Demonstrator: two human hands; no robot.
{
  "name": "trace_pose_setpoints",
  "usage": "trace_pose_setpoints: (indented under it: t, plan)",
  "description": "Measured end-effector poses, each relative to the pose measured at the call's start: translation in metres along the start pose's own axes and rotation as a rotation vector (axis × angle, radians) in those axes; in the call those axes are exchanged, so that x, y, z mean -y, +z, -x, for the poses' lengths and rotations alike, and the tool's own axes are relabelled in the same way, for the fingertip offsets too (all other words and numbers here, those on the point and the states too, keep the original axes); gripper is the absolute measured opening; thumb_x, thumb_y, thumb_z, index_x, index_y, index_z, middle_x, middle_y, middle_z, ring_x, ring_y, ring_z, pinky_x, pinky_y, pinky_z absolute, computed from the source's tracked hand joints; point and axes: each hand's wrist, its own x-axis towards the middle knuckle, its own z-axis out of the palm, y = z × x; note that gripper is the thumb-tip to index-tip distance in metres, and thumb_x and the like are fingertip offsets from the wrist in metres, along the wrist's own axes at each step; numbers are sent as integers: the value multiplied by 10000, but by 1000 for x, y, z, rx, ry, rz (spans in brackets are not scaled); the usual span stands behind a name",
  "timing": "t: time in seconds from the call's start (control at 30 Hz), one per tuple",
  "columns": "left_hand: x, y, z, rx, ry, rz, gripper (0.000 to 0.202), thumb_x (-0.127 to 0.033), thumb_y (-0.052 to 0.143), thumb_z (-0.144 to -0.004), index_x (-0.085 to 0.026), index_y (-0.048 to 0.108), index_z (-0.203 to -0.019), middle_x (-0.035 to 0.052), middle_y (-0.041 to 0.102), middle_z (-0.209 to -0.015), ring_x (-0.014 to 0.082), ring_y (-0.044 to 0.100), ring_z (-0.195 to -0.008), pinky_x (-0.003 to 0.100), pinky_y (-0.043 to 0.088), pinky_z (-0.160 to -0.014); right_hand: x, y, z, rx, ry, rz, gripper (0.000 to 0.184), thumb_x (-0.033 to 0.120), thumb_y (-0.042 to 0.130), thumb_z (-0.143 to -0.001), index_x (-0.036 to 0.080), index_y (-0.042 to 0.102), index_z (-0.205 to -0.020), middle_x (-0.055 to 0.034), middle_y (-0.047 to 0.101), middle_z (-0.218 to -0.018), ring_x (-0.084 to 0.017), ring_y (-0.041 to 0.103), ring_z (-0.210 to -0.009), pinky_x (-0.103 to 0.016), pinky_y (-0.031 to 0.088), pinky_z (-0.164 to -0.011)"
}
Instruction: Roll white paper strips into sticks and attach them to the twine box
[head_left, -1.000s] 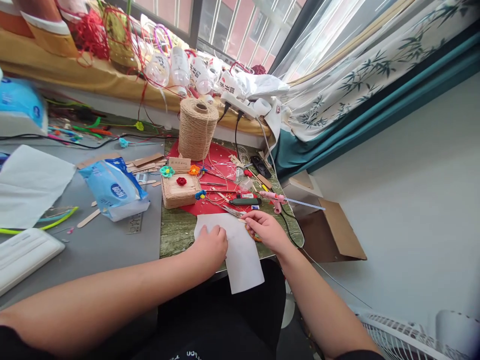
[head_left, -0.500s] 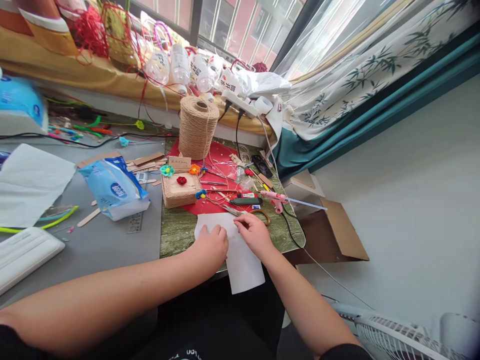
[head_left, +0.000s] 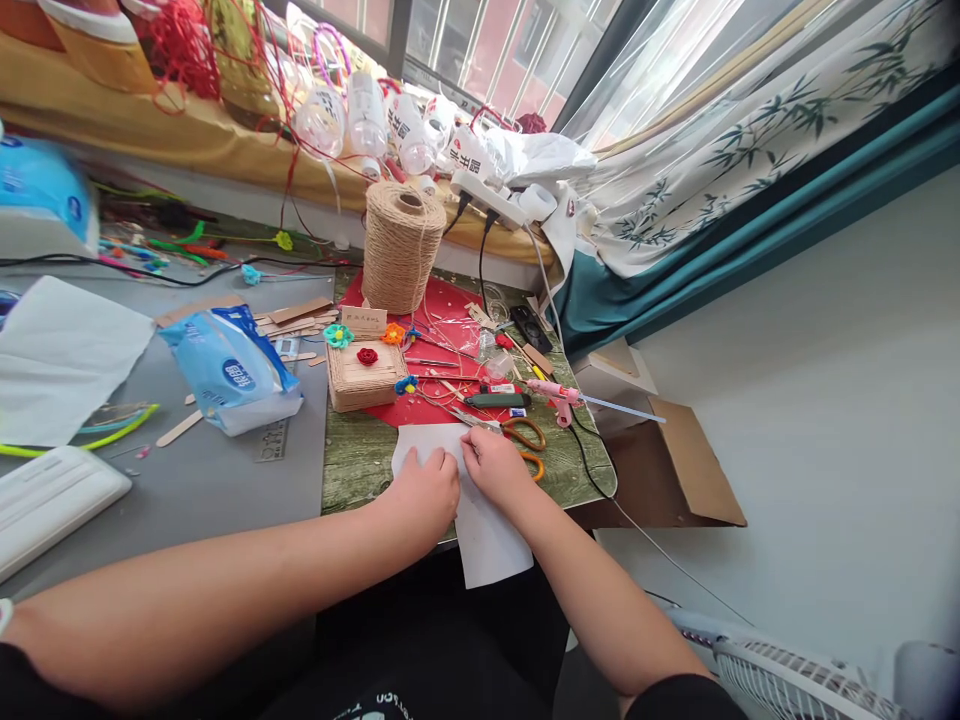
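A sheet of white paper [head_left: 491, 545] lies at the front edge of the green wood-patterned mat, its lower end hanging over the edge. My left hand [head_left: 425, 497] rests on it with the fingers curled in and the thumb pressed against the sheet. Close beside it, my right hand [head_left: 495, 465] has its fingertips pinched together over the paper; whatever is between them is hidden. Scissors [head_left: 529, 434] with orange handles lie partly under the right hand. Behind the paper sits a twine-wrapped box [head_left: 366, 385] with a red flower on its lid.
A big spool of twine [head_left: 403, 250] stands behind the box. A pink glue gun [head_left: 556, 392] lies at the right with its cord trailing over the edge. To the left are a blue tissue pack [head_left: 229, 370] and a white device [head_left: 60, 510]. A cardboard box [head_left: 697, 470] stands beyond the table.
My right hand has shifted slightly left and up, showing more of the scissors' handles. My left hand stays on the paper. The view has moved a little.
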Motion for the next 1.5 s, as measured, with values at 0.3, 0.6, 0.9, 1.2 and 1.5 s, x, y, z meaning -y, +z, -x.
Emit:
trace_pose_setpoints:
  t: [0.3, 0.6, 0.9, 1.2, 1.5]
  plan:
    - [-2, 6, -1, 10, -18, 23, 529, -400, 610, -916, -70, 635, -1329, 284, 514, -1364, 422, 408, -1263, 687, 382, -998, 13, -16, 15, 175, 96, 79, 148, 170, 538, -954, 184, 639, -845, -38, 700, -789, -157, 605, -713, -252, 372, -661]
    - [-1, 1, -1, -3, -24, 52, 488, -428, 605, -939, -69, 680, -1260, 272, 581, -1266, 402, 480, -1185, 639, 420, -960, 11, -67, 30, 450, 132, 81, 107, 152, 636, -853, 208, 704, -793, -23, 740, -784, -167, 651, -718, -254, 387, -631]
    - [2, -21, 4, 154, -31, 90, 525, -291, 508, -990, -78, 512, -1469, 257, 448, -1538, 402, 374, -1401, 659, 422, -1029, 25, 5, -9, 50, 83, 33, 136, 178, 541, -963, 186, 650, -881, -51, 726, -839, -173, 646, -772, -255, 423, -713]
    - [-4, -5, 4, 120, -44, 64, 562, -292, 576, -929, -96, 552, -1454, 298, 360, -1581, 455, 329, -1424, 723, 387, -1010, 23, -33, 25, 347, 94, 108, 154, 126, 572, -892, 194, 705, -858, -44, 738, -794, -166, 636, -713, -252, 385, -647]
    - [-2, -4, 3, 101, -50, 102, 537, -345, 576, -946, -113, 583, -1431, 278, 389, -1572, 464, 335, -1415, 721, 396, -999, 28, -71, -16, 475, 34, 142, 109, 146, 664, -833, 206, 746, -795, -33, 749, -774, -169, 637, -692, -259, 391, -630]
